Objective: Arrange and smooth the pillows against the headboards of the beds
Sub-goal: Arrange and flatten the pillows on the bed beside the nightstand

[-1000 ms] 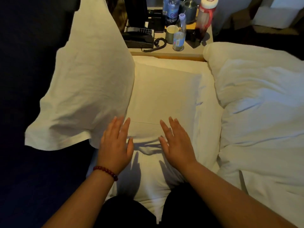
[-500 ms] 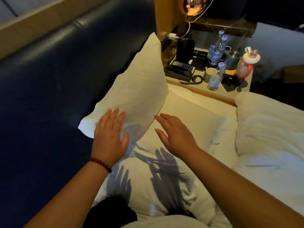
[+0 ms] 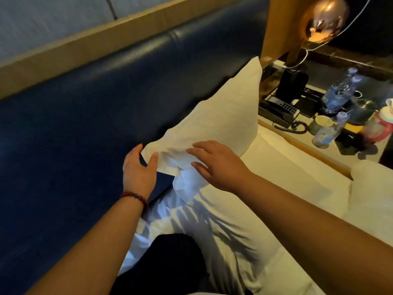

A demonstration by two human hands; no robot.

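A white pillow (image 3: 221, 116) stands tilted on edge against the dark blue padded headboard (image 3: 85, 116). My left hand (image 3: 139, 169) cups its near lower corner, fingers behind the fabric and thumb in front. My right hand (image 3: 219, 165) lies flat with spread fingers on the pillow's lower front. A second white pillow (image 3: 282, 167) lies flat on the bed beneath and to the right.
A bedside table (image 3: 314, 145) at the right carries a telephone (image 3: 278, 111), water bottles (image 3: 338, 90), a cup and a red-capped bottle. A copper lamp (image 3: 325, 20) hangs above it. The folded white duvet (image 3: 374, 188) bulks at the far right.
The view swung up and left toward the headboard. Both hands left the flat pillow and moved onto the standing pillow; my left hand now wraps its lower corner.
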